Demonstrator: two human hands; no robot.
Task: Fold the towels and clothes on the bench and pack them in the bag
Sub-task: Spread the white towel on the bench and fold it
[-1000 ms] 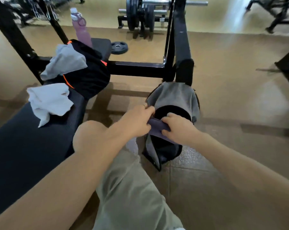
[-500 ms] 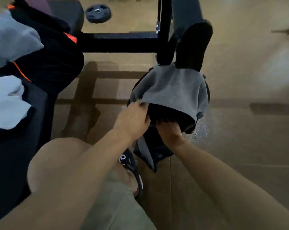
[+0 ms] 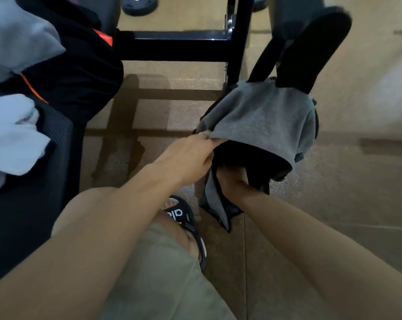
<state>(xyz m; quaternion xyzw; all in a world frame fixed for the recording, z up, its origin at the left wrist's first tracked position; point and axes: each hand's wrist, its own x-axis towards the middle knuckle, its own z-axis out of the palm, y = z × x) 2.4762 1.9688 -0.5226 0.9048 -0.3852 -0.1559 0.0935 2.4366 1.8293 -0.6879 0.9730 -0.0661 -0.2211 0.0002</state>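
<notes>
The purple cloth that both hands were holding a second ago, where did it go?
It went down into the bag. The right hand pushed it in and is now buried past the knuckles in the dark opening, so the cloth is hidden. The left hand let go of it and now pinches the bag's grey rim, holding it open. The white towel and the black garment stayed on the bench.

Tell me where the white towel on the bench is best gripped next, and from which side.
Probably the white towel is best pinched at its right edge, where a loose fold juts toward the person over the bench. Come from above and the right: the left hand is nearest, though it now holds the bag open.
</notes>
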